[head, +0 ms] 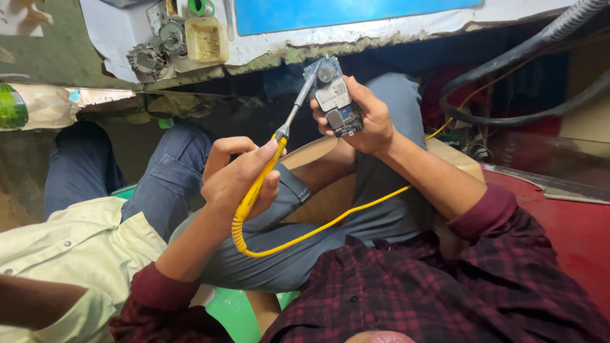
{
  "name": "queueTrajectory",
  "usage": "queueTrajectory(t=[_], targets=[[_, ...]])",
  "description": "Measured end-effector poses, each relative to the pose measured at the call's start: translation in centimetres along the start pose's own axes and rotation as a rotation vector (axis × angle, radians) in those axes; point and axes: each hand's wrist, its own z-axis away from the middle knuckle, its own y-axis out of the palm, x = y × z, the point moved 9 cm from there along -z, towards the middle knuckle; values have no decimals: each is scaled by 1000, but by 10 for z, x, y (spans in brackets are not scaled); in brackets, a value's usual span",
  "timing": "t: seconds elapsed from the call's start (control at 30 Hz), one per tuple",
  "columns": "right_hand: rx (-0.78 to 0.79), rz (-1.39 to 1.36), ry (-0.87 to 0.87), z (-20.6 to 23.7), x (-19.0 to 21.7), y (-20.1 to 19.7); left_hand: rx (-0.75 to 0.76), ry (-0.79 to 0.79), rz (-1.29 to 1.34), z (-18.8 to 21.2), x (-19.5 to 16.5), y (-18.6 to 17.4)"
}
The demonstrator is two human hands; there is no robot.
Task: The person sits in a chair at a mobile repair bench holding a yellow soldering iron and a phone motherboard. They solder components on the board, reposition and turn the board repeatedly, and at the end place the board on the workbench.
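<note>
Nearest the camera, the left hand is wrapped around one yellow soldering iron, its single yellow cord looping across the lap, and its metal tip touches the top of one blue circuit board. The right hand pinches that board between thumb and fingers, raised above the knees just below the workbench edge. Farther off, the bench carries one yellowish plastic tub and two round metal parts, with two black hoses at right.
</note>
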Motion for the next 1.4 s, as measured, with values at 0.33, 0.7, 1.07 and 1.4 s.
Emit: queueTrajectory(t=[0.33,0.7,1.07,1.4], targets=[[2,-4,4,0,0,1,10,-23,16,0,1,1],[-6,13,1,1,0,-1,6,2,16,-3,-1,-1],[6,21,2,0,1,0,-7,-25,-28,-2,0,-2],[-36,40,-26,-2,3,-8,-50,64,-168,1,1,-5]])
